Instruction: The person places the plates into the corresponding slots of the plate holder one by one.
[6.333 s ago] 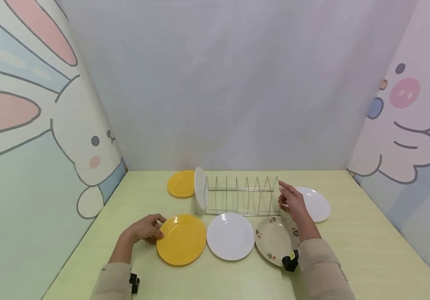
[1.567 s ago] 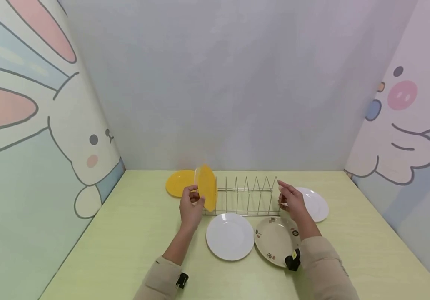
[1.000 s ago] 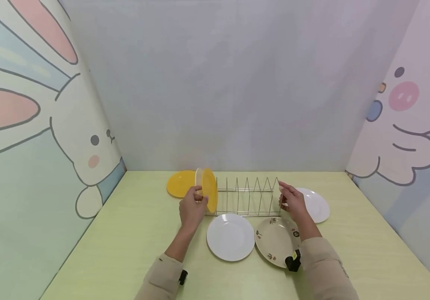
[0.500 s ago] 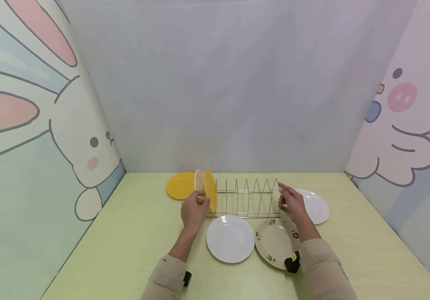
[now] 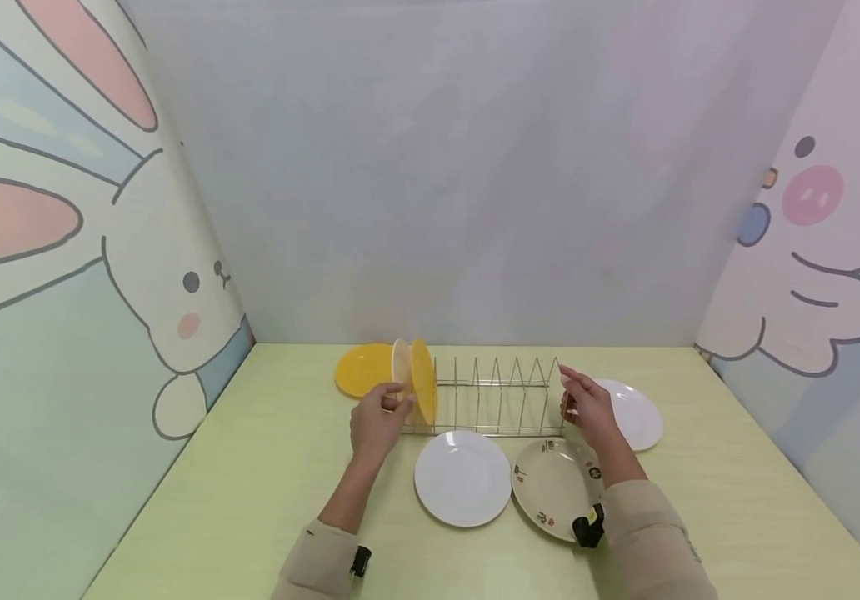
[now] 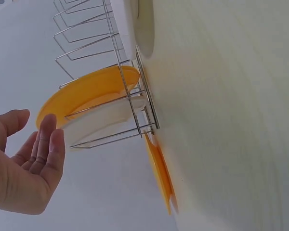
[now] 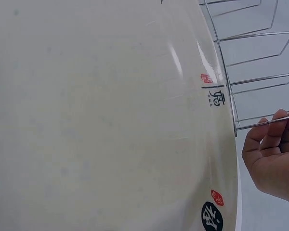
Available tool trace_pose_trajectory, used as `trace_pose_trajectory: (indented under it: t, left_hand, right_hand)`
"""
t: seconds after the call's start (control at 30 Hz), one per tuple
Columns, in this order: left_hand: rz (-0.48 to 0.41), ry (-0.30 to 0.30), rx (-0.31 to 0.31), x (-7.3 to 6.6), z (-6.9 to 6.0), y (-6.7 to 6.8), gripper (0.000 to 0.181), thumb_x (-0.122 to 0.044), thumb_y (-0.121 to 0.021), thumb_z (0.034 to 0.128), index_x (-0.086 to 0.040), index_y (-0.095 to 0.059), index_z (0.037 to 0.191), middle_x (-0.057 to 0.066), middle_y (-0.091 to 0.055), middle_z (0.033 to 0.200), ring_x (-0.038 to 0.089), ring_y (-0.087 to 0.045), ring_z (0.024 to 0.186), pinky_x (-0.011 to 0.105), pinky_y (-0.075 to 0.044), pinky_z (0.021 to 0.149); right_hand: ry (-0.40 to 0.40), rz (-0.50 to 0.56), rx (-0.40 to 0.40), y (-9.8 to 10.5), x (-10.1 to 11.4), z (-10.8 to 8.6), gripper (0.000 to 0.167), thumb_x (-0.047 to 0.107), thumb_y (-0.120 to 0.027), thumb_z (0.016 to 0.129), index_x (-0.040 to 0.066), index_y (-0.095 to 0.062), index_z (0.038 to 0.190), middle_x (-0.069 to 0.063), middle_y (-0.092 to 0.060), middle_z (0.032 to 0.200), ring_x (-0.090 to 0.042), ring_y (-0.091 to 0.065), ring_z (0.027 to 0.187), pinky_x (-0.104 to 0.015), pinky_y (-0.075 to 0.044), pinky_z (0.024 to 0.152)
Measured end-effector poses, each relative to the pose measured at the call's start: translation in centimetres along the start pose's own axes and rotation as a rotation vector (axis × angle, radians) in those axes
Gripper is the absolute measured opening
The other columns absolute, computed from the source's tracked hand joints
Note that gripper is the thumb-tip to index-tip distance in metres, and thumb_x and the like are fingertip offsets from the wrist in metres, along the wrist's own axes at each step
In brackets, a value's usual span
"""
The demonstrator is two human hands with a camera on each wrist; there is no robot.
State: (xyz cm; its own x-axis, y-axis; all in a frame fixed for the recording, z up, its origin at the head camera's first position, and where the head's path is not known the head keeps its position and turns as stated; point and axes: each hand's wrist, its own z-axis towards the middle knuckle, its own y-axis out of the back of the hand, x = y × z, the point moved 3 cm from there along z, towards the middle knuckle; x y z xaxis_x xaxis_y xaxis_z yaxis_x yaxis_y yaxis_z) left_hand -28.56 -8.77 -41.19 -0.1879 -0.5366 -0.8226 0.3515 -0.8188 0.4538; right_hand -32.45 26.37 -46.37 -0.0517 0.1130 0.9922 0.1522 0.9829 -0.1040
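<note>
A wire dish rack point(image 5: 501, 384) stands at the back of the table. In its leftmost slots a white plate point(image 5: 401, 360) and a yellow plate point(image 5: 424, 379) stand on edge side by side. My left hand point(image 5: 374, 427) is just in front of them; the left wrist view shows its fingers loosely bent and a gap between thumb and the yellow plate's rim point(image 6: 86, 94). With curled fingers my right hand point(image 5: 591, 414) grips the rack's right end wire, which also shows in the right wrist view, where the hand point(image 7: 274, 163) holds it.
A white plate point(image 5: 463, 479) and a patterned beige plate point(image 5: 556, 487) lie flat before the rack. Another yellow plate point(image 5: 358, 371) lies behind its left end, another white plate point(image 5: 636, 414) to its right. Walls point(image 5: 430, 208) enclose the table's back and sides.
The yellow plate, which lay at front left, was lifted by my left hand and set upright in the rack beside the white one. That hand has just let go; the right keeps its hold.
</note>
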Motion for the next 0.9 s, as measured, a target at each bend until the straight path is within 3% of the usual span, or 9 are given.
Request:
trace_pose_trajectory:
  t: [0.13,0.4,0.6,0.9]
  left_hand:
    - [-0.026,0.008,0.049,0.6,0.3,0.3,0.026,-0.024,-0.073,0.0808,-0.010,-0.069,0.102,0.000,-0.065,0.073,0.015,-0.061,0.067,0.029,-0.046,0.050]
    - [-0.144,-0.047,0.166,1.4,0.5,0.9,0.026,-0.018,-0.069,0.0839,-0.008,-0.067,0.108,0.002,-0.063,0.080,0.017,-0.062,0.070,0.030,-0.051,0.058]
    - [-0.148,-0.092,0.135,2.6,0.6,1.5,0.030,-0.016,-0.068,0.0849,-0.009,-0.064,0.114,0.002,-0.065,0.088,0.017,-0.061,0.072,0.030,-0.051,0.062]
    - [-0.137,-0.041,0.056,4.4,1.7,2.7,0.034,-0.017,-0.070,0.0846,-0.010,-0.062,0.116,0.009,-0.064,0.095,0.024,-0.063,0.078,0.035,-0.052,0.063]
  right_hand:
    - [0.005,-0.001,-0.006,0.0,0.1,0.0,0.045,0.029,-0.054,0.095,0.011,-0.048,0.135,-0.001,-0.049,0.070,-0.013,-0.050,0.061,-0.029,-0.046,0.059]
    - [0.004,-0.014,-0.007,-0.1,0.3,-0.3,0.048,0.029,-0.052,0.096,0.008,-0.044,0.138,0.000,-0.049,0.069,-0.013,-0.049,0.060,-0.030,-0.045,0.059]
    - [-0.010,-0.001,-0.005,-0.1,0.1,-0.4,0.048,0.029,-0.052,0.096,0.007,-0.043,0.138,0.000,-0.049,0.069,-0.013,-0.049,0.061,-0.029,-0.045,0.059]
    - [-0.009,0.012,0.001,-0.2,0.2,-0.3,0.051,0.030,-0.053,0.096,0.008,-0.042,0.139,0.000,-0.049,0.070,-0.012,-0.049,0.061,-0.028,-0.045,0.058]
